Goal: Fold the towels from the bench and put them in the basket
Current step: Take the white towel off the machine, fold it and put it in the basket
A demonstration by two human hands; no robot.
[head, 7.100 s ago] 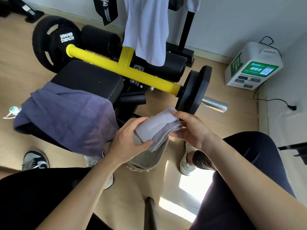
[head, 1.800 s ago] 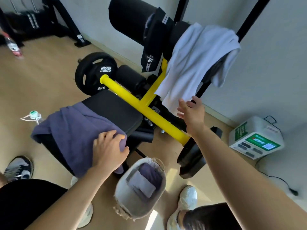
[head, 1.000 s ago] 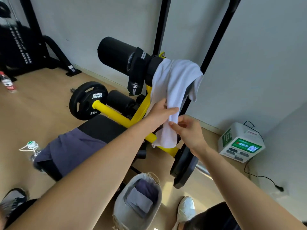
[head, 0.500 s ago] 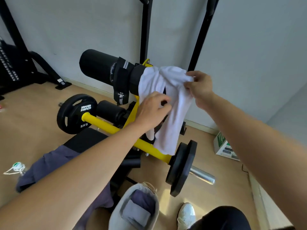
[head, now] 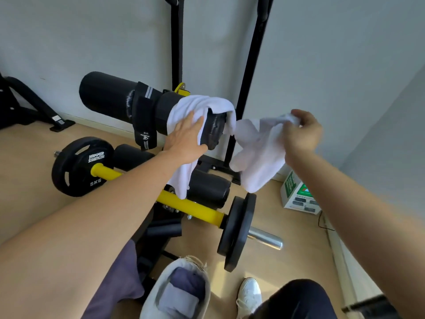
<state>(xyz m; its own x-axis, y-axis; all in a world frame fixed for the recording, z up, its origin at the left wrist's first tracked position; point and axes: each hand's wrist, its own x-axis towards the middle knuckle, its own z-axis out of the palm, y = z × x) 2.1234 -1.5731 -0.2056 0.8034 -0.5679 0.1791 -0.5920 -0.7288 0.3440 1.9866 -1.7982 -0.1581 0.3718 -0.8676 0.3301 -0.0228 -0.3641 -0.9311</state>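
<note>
The white towel (head: 256, 155) hangs over the right end of a black roller (head: 108, 95) at the far side, near the wall. One part is draped over the roller and falls down toward the yellow bar (head: 193, 207); the other end is pulled out to the right. The left hand (head: 185, 138) lies flat on the draped part with its fingers straight, pressing the cloth against the roller. The right hand (head: 302, 132) is closed around the bunched right end of the towel and holds it up level with the roller, so the loose cloth sags below the fist. A black strap (head: 143, 116) hangs on the roller just left of the towel. The basket (head: 154, 291) stands on the floor at the near edge, with folded towels (head: 178, 299) inside it. A purple towel (head: 117, 286) hangs just left of the basket, partly hidden by the left forearm. A white shoe (head: 249, 293) is on the floor to the basket's right.
</note>
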